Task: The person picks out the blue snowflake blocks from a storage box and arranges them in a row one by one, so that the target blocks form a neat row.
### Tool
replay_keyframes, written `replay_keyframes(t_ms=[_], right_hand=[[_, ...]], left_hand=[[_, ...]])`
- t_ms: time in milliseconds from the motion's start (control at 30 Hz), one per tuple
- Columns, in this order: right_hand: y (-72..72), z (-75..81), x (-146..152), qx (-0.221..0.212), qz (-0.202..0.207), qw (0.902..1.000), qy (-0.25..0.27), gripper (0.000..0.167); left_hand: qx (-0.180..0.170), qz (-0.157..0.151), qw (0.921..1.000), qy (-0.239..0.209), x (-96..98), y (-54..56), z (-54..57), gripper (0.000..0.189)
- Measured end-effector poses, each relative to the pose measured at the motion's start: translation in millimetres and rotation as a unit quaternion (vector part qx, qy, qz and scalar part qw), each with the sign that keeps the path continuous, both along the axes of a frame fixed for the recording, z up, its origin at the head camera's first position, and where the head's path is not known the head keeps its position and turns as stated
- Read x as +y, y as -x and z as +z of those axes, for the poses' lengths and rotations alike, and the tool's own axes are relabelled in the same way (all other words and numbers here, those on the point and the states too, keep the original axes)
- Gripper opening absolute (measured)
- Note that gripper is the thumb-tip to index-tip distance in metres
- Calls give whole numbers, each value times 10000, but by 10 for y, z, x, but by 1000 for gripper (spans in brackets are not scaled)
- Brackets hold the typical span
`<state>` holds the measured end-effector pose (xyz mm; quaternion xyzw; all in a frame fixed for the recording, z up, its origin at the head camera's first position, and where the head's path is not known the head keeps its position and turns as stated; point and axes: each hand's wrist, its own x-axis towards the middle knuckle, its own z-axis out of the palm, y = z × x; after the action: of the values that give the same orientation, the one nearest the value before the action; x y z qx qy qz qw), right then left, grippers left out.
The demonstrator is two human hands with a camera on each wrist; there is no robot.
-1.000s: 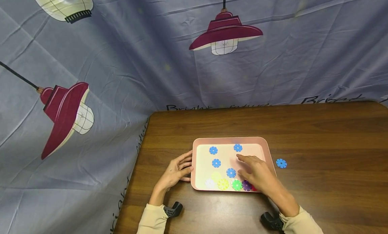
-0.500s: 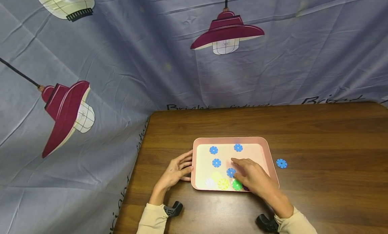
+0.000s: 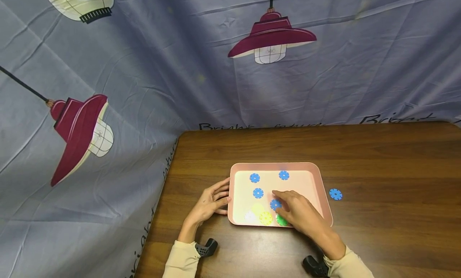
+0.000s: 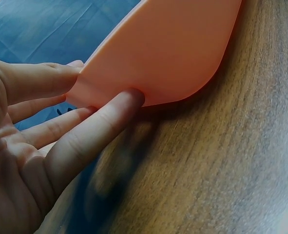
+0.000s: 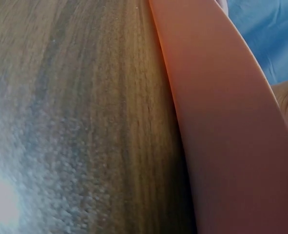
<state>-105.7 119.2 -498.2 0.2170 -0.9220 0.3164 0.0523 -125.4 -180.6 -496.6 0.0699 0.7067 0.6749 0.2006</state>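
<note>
A pink tray [image 3: 325,204] lies on the wooden table and holds several notched plastic discs. My left hand [image 3: 207,204] touches the tray's left wall with extended fingers; in the left wrist view the fingertips [image 4: 131,97] lie against the pink side. Over the tray's right part hovers my right hand [image 3: 300,210], its index finger and thumb spread on either side of a blue disc [image 3: 275,205]. Other blue discs [image 3: 257,193] lie farther back in the tray. Along its front sit a yellow disc [image 3: 265,218] and a green disc [image 3: 281,220], the latter partly covered by my right hand.
One more blue disc [image 3: 335,194] lies on the table [image 3: 389,182] just right of the tray. A grey curtain [image 3: 342,70] printed with lamps hangs behind and to the left. In the right wrist view the tray wall [image 5: 226,122] hides most of the hand.
My right hand has moved left and slightly lower over the tray, towards the blue disc near the front. It now covers the purple and red discs. The left hand stays at the tray wall.
</note>
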Motion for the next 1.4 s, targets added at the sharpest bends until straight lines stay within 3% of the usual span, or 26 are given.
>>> replay_keyframes(t_ms=[400, 900, 1400], right_hand=[[6, -22, -29, 208, 84, 9995, -234, 46], [5, -35, -69, 829, 160, 9954, -442, 47], [-11, -24, -155, 540, -214, 9966, -585, 47]], left_hand=[[47, -68, 10000, -18, 3, 3, 23, 62], [39, -37, 10000, -24, 7, 3, 21, 61], [-7, -64, 10000, -55, -4, 0, 3, 63]])
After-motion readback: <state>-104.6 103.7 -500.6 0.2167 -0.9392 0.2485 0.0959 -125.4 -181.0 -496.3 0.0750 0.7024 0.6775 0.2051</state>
